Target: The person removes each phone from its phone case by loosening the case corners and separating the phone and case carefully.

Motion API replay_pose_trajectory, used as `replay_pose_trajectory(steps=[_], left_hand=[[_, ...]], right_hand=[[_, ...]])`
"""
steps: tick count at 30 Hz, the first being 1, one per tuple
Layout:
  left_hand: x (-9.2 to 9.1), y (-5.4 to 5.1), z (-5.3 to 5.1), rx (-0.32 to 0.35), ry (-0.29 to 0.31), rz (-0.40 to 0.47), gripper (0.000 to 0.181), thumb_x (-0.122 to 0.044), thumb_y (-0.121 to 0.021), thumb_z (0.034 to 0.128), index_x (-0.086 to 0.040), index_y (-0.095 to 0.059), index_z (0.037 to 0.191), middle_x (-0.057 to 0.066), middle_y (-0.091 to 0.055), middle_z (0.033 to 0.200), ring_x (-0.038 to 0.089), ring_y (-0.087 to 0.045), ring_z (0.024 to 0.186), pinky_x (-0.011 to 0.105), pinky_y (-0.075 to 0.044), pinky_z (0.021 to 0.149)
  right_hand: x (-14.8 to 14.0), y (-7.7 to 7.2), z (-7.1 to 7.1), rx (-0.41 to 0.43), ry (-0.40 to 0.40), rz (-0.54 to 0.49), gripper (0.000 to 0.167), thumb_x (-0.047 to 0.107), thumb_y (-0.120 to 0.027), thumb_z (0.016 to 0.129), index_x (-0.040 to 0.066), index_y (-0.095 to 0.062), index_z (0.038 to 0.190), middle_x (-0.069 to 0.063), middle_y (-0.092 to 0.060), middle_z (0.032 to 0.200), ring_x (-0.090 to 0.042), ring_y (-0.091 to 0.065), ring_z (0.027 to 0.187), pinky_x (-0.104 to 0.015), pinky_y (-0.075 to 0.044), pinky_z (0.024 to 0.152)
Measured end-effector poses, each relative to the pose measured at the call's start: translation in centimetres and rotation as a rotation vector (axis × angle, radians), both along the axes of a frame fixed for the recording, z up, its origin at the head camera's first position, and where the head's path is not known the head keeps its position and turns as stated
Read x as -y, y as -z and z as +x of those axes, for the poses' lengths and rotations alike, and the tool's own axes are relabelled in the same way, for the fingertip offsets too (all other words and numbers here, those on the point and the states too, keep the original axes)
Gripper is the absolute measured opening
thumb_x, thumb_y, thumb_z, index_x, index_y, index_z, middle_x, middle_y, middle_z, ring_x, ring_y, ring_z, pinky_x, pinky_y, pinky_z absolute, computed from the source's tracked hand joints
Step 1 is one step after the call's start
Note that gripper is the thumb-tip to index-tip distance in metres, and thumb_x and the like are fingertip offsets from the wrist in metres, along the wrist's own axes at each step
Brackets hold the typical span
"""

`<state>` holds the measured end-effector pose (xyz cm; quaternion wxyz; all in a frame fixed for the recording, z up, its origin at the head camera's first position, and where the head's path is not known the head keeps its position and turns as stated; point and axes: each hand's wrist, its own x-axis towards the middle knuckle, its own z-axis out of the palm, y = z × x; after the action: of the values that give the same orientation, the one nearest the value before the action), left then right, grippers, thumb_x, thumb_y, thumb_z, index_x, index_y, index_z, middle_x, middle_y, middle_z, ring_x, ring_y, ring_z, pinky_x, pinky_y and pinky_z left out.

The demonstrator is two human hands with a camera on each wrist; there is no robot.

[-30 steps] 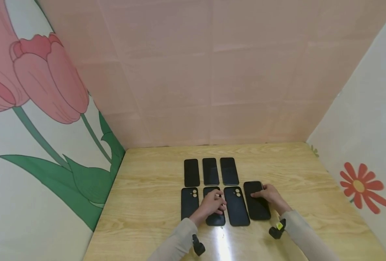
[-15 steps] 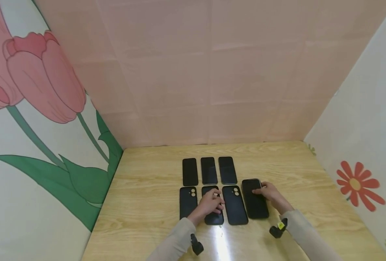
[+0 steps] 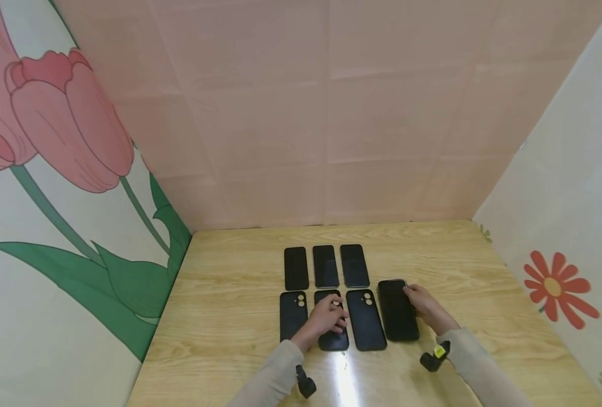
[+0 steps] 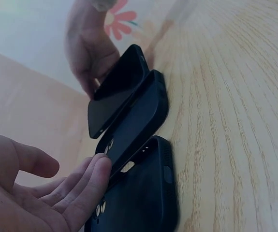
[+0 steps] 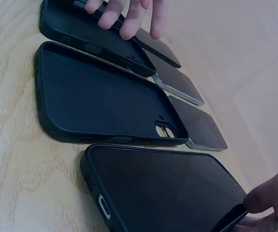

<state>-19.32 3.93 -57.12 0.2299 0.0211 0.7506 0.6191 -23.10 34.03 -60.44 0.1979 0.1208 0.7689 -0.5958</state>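
Observation:
At the right end of the front row lies a black phone in a black case [image 3: 397, 316], screen up. My right hand [image 3: 427, 305] grips it by its far right corner; in the right wrist view the thumb [image 5: 262, 195] lies at the case edge, with fingers partly hidden beside it. Over the middle phone case [image 3: 334, 341], my left hand [image 3: 324, 319] hovers with fingers loosely extended, holding nothing. Its fingertips come close to that case's edge in the left wrist view; whether they touch I cannot tell. Another black phone case [image 3: 366, 322] lies between the two hands.
A third phone case [image 3: 293, 316] lies left, partly behind my left forearm. Three dark phones stand in a back row: left phone [image 3: 296, 268], middle phone [image 3: 326, 265], right phone [image 3: 354, 265]. The wooden table [image 3: 234, 316] meets a pink wall [image 3: 280, 198].
My right thumb has slid off the phone's screen to its right edge. The left hand stays over the middle case. The head view has shifted slightly.

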Motion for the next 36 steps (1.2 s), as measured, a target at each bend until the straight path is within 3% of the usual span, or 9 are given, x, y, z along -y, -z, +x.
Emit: replay_pose_trajectory(steps=[3,6,11,20,30,36], left_hand=[[0.0,-0.1,0.1,-0.005,-0.003,-0.005,0.034,-0.003,-0.051,0.1007,0.004,-0.05,0.133,0.018,-0.069,0.1,0.031,-0.07,0.083,0.041,-0.058,0.07],[0.1,0.0,0.2,-0.01,-0.004,-0.004,0.033,-0.003,-0.051,0.1005,0.004,-0.05,0.133,0.019,-0.069,0.1,0.031,-0.07,0.083,0.041,-0.058,0.069],[0.0,0.2,0.2,-0.015,-0.002,-0.003,0.032,-0.002,-0.051,0.1006,0.004,-0.05,0.132,0.019,-0.069,0.099,0.031,-0.07,0.083,0.041,-0.058,0.068],[0.1,0.4,0.0,0.007,-0.005,-0.009,0.033,-0.003,-0.05,0.1014,0.003,-0.05,0.134,0.016,-0.069,0.098,0.028,-0.07,0.081,0.037,-0.058,0.066],[0.3,0.3,0.2,0.001,0.003,-0.002,0.034,-0.003,-0.05,0.1015,0.003,-0.049,0.135,0.017,-0.069,0.098,0.031,-0.07,0.083,0.037,-0.058,0.065],[0.6,0.1,0.3,-0.006,0.011,0.012,0.033,-0.003,-0.049,0.1017,0.004,-0.05,0.134,0.018,-0.069,0.099,0.031,-0.07,0.084,0.039,-0.058,0.067]], right_hand=[[0.6,-0.7,0.3,0.02,0.045,0.031,0.052,0.025,-0.029,0.108,-0.017,-0.026,0.138,-0.034,-0.041,0.126,-0.038,-0.049,0.108,-0.049,-0.047,0.087],[0.9,-1.0,0.5,0.011,0.057,0.057,0.049,0.023,-0.025,0.109,-0.017,-0.027,0.136,-0.031,-0.045,0.118,-0.033,-0.053,0.1,-0.044,-0.049,0.081],[0.9,-0.9,0.6,-0.001,0.074,0.072,0.045,0.021,-0.026,0.108,-0.017,-0.031,0.133,-0.026,-0.049,0.111,-0.027,-0.054,0.093,-0.04,-0.049,0.077],[0.8,-1.9,1.0,-0.051,0.071,0.1,0.055,0.026,-0.026,0.108,-0.019,-0.028,0.138,-0.032,-0.047,0.12,-0.031,-0.054,0.098,-0.042,-0.048,0.079],[1.1,-3.0,1.1,-0.108,0.085,0.13,0.05,0.026,-0.029,0.108,-0.017,-0.036,0.132,-0.013,-0.056,0.095,-0.015,-0.053,0.076,-0.032,-0.047,0.066],[1.4,-3.5,1.0,-0.121,0.094,0.166,0.054,0.029,-0.029,0.107,-0.016,-0.036,0.136,-0.023,-0.054,0.111,-0.02,-0.055,0.087,-0.032,-0.047,0.07]])
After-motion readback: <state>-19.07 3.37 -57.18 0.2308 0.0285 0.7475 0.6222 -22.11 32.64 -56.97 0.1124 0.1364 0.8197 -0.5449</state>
